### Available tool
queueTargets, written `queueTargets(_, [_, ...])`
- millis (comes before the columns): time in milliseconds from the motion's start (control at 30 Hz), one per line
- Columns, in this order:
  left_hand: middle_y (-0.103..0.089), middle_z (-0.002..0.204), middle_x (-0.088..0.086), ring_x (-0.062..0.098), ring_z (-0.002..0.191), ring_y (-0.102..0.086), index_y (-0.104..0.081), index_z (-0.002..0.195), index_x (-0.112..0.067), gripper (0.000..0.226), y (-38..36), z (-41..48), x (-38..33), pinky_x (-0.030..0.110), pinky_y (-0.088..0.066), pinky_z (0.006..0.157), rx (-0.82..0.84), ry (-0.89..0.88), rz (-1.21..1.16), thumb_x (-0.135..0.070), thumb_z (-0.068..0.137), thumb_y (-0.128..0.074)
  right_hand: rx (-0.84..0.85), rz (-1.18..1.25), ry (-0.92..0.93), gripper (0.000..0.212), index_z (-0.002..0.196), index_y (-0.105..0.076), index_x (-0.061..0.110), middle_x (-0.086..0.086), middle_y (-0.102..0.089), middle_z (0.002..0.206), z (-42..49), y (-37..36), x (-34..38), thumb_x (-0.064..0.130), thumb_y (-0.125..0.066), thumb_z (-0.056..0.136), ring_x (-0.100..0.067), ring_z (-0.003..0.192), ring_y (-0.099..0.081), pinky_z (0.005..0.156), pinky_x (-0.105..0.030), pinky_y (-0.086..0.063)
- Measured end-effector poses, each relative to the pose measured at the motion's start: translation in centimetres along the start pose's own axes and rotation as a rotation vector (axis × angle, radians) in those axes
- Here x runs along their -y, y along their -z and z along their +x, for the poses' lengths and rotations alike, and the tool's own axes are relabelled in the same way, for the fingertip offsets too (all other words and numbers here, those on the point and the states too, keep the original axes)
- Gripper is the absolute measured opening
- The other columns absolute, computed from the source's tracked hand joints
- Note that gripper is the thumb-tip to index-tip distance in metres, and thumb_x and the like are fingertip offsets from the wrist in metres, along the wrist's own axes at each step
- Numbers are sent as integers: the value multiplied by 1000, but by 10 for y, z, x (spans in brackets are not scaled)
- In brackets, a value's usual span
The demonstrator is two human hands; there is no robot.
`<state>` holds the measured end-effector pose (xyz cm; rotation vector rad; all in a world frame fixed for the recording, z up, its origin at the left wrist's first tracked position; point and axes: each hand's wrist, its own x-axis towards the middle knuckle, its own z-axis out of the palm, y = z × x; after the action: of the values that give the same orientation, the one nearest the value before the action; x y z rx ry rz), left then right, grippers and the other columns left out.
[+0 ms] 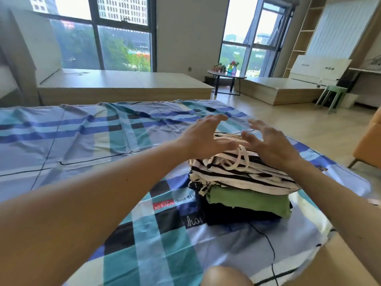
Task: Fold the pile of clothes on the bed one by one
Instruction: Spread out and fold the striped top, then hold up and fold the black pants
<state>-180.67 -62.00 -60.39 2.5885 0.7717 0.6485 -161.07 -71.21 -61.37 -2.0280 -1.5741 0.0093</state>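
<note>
A stack of clothes lies on the bed's right side. On top is a black-and-white striped garment [243,176] with white drawstrings, under it a green one [247,200], and at the bottom a dark one [228,215]. My left hand [206,137] hovers over the stack's far left, fingers spread, holding nothing. My right hand [268,141] is over the stack's far right side, fingers also apart. Whether the palms touch the striped cloth I cannot tell.
The bed wears a blue, teal and black checked sheet [103,141], wrinkled at the far side. My knee [224,275] is at the near edge. Beyond stand a wooden platform [123,83], a round table [226,73], a green stool [334,96] and an orange chair [369,141].
</note>
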Motion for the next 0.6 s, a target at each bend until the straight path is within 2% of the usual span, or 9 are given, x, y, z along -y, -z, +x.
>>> queueTargets(33, [-47, 151, 1, 18, 137, -45, -40, 151, -21, 82, 14, -13, 6, 41, -39, 113, -43, 1, -25, -59, 84, -70, -46, 71, 56, 62, 151, -42, 21, -7, -52, 149, -2, -7, 23, 50, -54, 98, -28, 135, -48, 110, -43, -38])
queueTargets(100, [-56, 142, 3, 16, 128, -53, -49, 143, -16, 72, 34, -36, 18, 37, -43, 108, -128, 12, -72, -50, 85, -73, -20, 218, 138, 60, 148, -44, 19, -5, -55, 146, -9, -22, 64, 39, -65, 95, -22, 134, -51, 113, -46, -40])
queueTargets(267, [-62, 130, 2, 8, 110, -55, -52, 137, -17, 63, 82, -117, 73, 17, -43, 86, -234, 167, -41, -47, 85, -74, 102, 393, 274, 63, 148, -45, 16, -2, -54, 147, -17, -77, 164, 30, -71, 92, -13, 132, -52, 113, -39, -41])
queueTargets(400, [-63, 127, 0, 13, 113, -58, -53, 135, -21, 56, 117, -189, 120, 26, -46, 90, -293, 329, -5, -42, 88, -73, 168, 471, 331, 59, 144, -50, 16, 0, -57, 143, -18, -127, 231, 23, -72, 91, -11, 129, -54, 113, -36, -42])
queueTargets(600, [-63, 129, 2, 16, 114, -59, -55, 135, -18, 54, 160, -294, 186, 32, -48, 98, -334, 552, 39, -37, 88, -74, 275, 600, 390, 54, 138, -55, 17, 3, -61, 136, -28, -205, 315, 18, -75, 88, -10, 123, -59, 106, -31, -46])
